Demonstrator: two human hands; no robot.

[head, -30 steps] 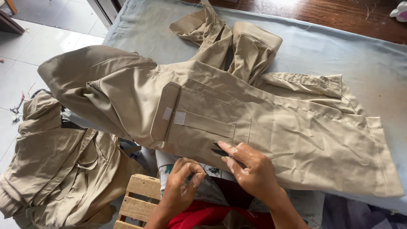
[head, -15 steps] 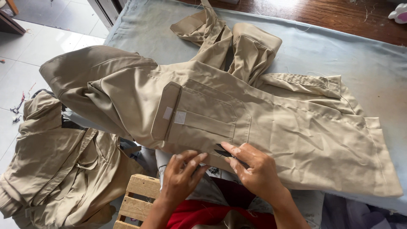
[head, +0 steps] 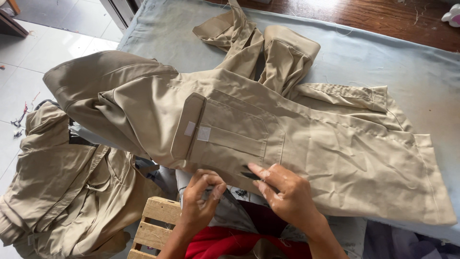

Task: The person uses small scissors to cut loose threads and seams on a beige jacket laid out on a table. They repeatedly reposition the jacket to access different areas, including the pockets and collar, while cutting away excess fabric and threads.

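A khaki garment (head: 335, 153) lies spread on the padded grey-blue table (head: 383, 57), its cargo pocket (head: 230, 139) with an open flap and two pale fastener patches facing up. My right hand (head: 287, 196) rests on the garment's near edge just below the pocket. Its fingers pinch a small dark tool (head: 249, 174) against the cloth. My left hand (head: 201, 194) hovers beside it at the hem, fingers curled against the thumb. I cannot see anything between them.
A heap of similar khaki garments (head: 62, 192) lies low on the left over the tiled floor. A wooden slatted crate (head: 153, 225) stands below my left hand. Dark wooden flooring (head: 373, 14) runs beyond the table's far edge.
My left hand lay with spread fingers on the garment's hem half a second ago; it has since curled shut and drawn slightly back. The right hand has hardly moved.
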